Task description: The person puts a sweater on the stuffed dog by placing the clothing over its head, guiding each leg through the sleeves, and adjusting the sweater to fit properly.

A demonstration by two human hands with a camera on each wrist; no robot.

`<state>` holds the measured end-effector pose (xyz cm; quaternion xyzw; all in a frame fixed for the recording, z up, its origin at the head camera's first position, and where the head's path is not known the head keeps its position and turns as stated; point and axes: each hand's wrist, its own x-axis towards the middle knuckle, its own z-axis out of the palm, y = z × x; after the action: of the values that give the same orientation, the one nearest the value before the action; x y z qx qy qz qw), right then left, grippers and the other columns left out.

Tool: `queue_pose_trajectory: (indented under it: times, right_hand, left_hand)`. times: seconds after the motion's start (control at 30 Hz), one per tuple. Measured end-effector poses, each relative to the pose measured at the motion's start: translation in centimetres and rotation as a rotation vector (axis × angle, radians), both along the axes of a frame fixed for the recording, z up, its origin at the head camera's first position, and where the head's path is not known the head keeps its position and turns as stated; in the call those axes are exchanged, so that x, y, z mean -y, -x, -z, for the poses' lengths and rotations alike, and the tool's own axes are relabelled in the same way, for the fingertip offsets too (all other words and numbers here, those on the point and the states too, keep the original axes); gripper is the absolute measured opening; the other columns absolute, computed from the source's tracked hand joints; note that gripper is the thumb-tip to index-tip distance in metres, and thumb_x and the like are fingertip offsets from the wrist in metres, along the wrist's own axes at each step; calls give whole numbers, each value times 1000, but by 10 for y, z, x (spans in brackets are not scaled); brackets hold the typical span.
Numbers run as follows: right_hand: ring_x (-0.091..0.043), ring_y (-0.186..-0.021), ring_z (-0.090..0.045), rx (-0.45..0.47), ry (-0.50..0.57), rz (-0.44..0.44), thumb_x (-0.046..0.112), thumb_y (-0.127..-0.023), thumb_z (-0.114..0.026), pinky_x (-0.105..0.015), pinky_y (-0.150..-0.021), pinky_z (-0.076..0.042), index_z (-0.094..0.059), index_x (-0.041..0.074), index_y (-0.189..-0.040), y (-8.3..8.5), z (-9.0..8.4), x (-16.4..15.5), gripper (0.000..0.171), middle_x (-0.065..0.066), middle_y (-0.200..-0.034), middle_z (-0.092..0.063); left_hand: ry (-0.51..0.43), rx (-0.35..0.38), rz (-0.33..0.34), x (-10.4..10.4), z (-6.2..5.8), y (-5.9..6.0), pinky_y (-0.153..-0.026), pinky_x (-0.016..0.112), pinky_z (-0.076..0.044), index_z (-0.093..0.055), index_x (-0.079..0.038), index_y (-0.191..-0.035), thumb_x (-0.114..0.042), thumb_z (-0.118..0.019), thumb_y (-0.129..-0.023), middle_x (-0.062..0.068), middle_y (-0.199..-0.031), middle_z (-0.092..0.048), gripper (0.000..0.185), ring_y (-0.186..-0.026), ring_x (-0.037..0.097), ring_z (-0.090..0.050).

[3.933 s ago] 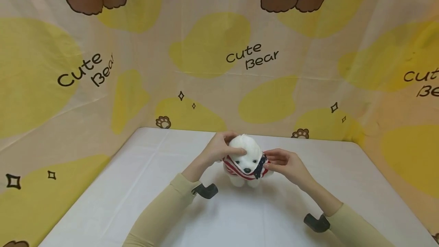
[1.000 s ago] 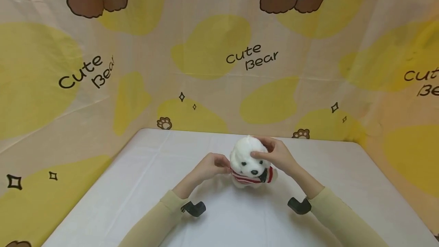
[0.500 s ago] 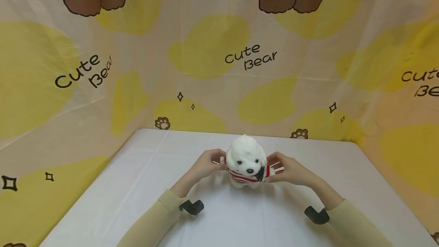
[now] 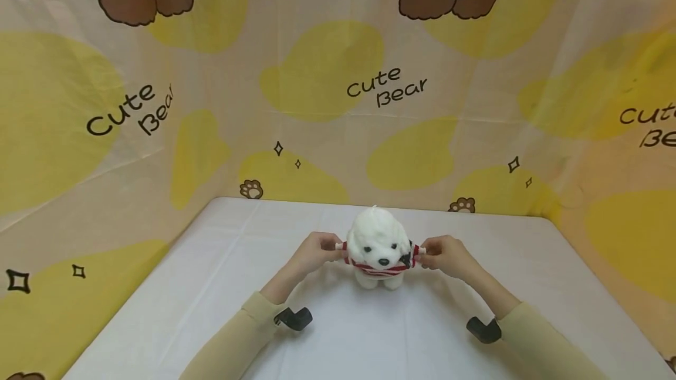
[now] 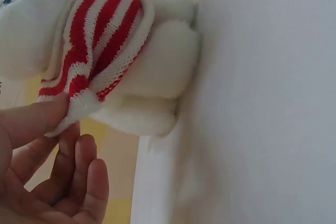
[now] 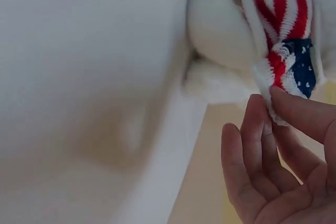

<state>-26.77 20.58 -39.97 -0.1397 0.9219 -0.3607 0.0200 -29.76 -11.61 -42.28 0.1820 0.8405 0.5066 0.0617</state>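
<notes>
A white plush dog (image 4: pixel 377 230) stands upright on the white table, facing me. It wears a knitted sweater (image 5: pixel 107 24) with red and white stripes and a dark blue patch with white specks (image 6: pixel 302 66). My left hand (image 4: pixel 315 252) pinches the end of one sleeve (image 5: pixel 79 103) between thumb and forefinger, the other fingers loosely curled. On the opposite side my right hand (image 4: pixel 448 255) pinches the other sleeve (image 6: pixel 270 85) by its white cuff. Both sleeves are drawn out sideways from the dog's body. The dog's back is hidden in the head view.
The white table (image 4: pixel 211 309) reaches back to a yellow and beige cloth backdrop (image 4: pixel 317 75) printed with bears and lettering. A black curved piece (image 4: pixel 294 318) juts from my left cuff, and a similar black piece (image 4: pixel 483 329) from my right.
My right hand has come down from the dog's head to the sleeve on its side. Both hands now pinch the sleeve ends, and the dog has turned to face forward.
</notes>
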Motion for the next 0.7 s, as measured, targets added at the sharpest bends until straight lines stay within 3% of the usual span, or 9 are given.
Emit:
queue_pose_trajectory:
  times: [0.2, 0.27, 0.43, 0.53, 0.7]
  right_hand:
    - [-19, -82, -64, -97, 75, 7, 22, -84, -71, -34, -70, -53, -69, 11, -100, 3, 2, 1, 20, -6, -95, -70]
    - [-18, -85, -64, -119, 114, -17, 24, -84, -72, -32, -71, -52, -69, 13, -103, 3, 0, 2, 22, -5, -97, -69]
    - [-13, -79, -63, -161, 161, -31, 26, -82, -73, -26, -67, -49, -70, 13, -95, 4, -1, 7, 19, -1, -86, -69]
    - [-12, -73, -60, -127, 143, 43, 22, -82, -74, -26, -62, -47, -69, 11, -91, 6, 3, 10, 15, -2, -80, -67]
    - [-14, -72, -61, -13, 108, 97, 18, -84, -71, -28, -63, -51, -68, 5, -94, 11, 10, 11, 16, -6, -82, -70]
  left_hand:
    - [-27, -56, 20, -1, -4, -1, -78, 32, -47, -70, -19, -101, -21, -76, -79, -4, -98, -69, 23, -88, 13, -58]
    - [-36, -60, 26, -1, -4, -1, -79, 32, -47, -70, -19, -103, -21, -75, -80, -2, -102, -69, 24, -88, 14, -59]
    - [-53, -43, -37, 0, -3, -1, -73, 30, -44, -72, -13, -90, -18, -74, -81, 1, -91, -68, 10, -82, 15, -56]
    - [-45, 2, -76, 1, 2, 1, -69, 29, -46, -71, -11, -84, -16, -74, -80, -1, -83, -67, 7, -78, 14, -55]
    - [38, 33, -23, -2, 9, 4, -67, 30, -53, -70, -9, -84, -16, -74, -81, 1, -80, -68, 8, -73, 15, -61]
